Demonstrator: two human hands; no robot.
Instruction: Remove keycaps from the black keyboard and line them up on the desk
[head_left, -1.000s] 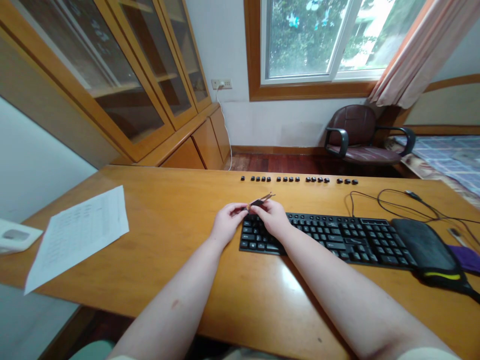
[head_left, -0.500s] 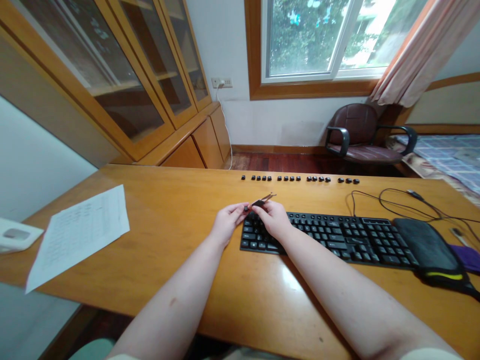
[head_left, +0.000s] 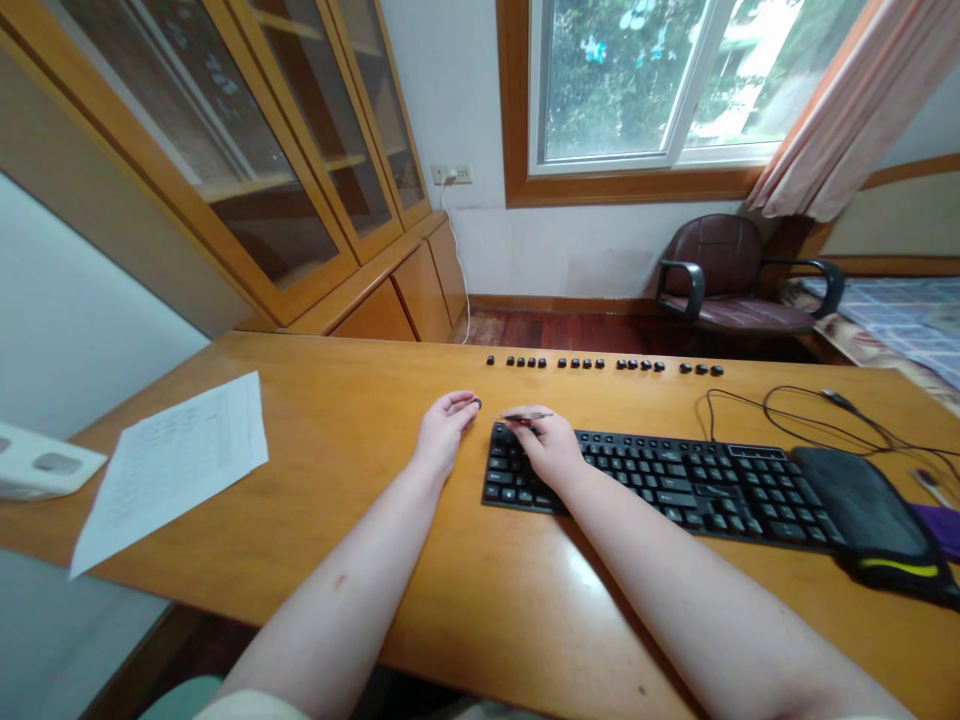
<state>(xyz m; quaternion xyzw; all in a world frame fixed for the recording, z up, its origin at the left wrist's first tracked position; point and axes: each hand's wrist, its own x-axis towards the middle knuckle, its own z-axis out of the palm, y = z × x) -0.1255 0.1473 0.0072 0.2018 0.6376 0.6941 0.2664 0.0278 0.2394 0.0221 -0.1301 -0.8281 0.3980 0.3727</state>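
Observation:
My left hand [head_left: 444,430] is closed in a pinch on a small black keycap [head_left: 477,402], just left of the keyboard's top-left corner. Over that corner, my right hand [head_left: 551,440] grips a slim dark keycap puller [head_left: 529,416], which earlier showed two thin prongs and now lies nearly sideways in the fingers. Beneath the right hand and forearm is the black keyboard [head_left: 652,475], flat on the desk; they hide part of its left keys. A gap separates the two hands.
Several loose black keycaps [head_left: 589,363] line the desk's [head_left: 337,420] far edge. A printed sheet [head_left: 176,455] lies left, near a white object [head_left: 49,465]. On the right are a coiled cable [head_left: 817,400], a black padded item [head_left: 862,500] and something purple [head_left: 937,530]. Beyond stands a chair [head_left: 720,265].
My hands have moved apart, the left one drawing slightly left with the keycap. The puller has turned in my right hand from pointing up-right to nearly level. The view has shifted slightly.

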